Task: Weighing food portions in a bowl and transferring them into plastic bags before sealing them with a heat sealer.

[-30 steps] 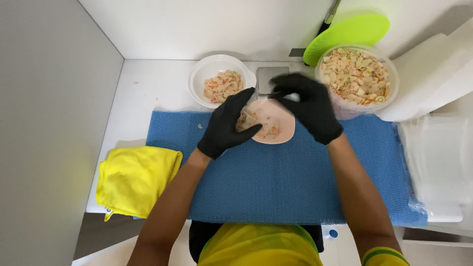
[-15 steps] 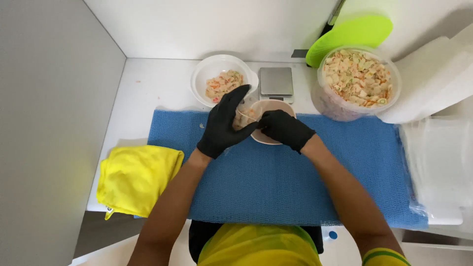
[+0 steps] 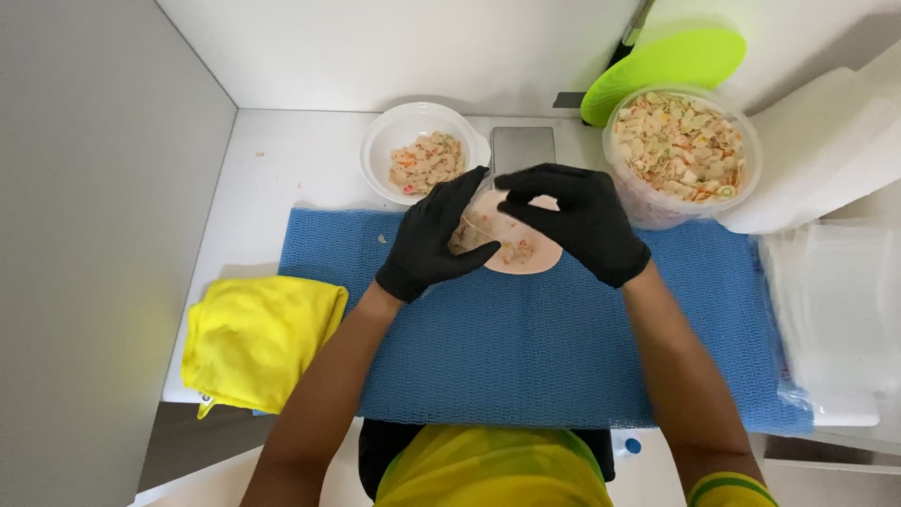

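Observation:
A small pink dish (image 3: 527, 255) with a little pasta salad lies on the blue mat (image 3: 526, 347). My left hand (image 3: 434, 239), in a black glove, cups the dish's left side and covers part of it. Just above the dish's far edge hovers my gloved right hand (image 3: 580, 221), its fingers drawn together and pointing left toward my left fingertips. I cannot tell whether it holds anything. Behind the dish are a white bowl (image 3: 404, 131) with some pasta salad and a grey scale (image 3: 523, 148).
A large clear tub (image 3: 680, 150) full of pasta salad stands at the back right, a green lid (image 3: 668, 64) behind it. A yellow cloth (image 3: 258, 343) lies at the left. Clear plastic bags (image 3: 835, 310) and white paper (image 3: 826, 150) are on the right.
My right hand, up near the scale a second ago, dropped onto the pink dish and has now lifted and spread again above it. My left hand stayed at the dish's left side.

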